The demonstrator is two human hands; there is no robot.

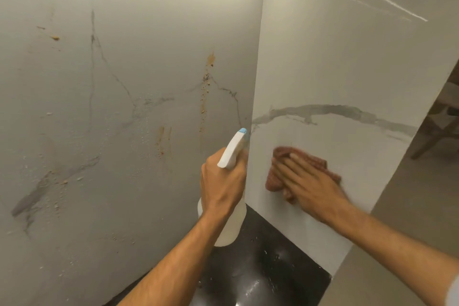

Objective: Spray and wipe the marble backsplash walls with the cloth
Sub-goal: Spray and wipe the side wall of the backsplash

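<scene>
Two grey-veined white marble backsplash walls [335,69] meet in a corner, the one beyond the left hand [221,181] streaked with orange-brown stains [205,92]. That hand grips a translucent white spray bottle [231,218]; the right hand [310,186], fingers spread flat, presses a reddish-brown cloth [275,179] against the wall.

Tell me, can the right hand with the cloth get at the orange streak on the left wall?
Probably yes. The right hand presses the cloth on the right wall; the streak lies just past the corner, though the left hand and bottle stand between.
</scene>
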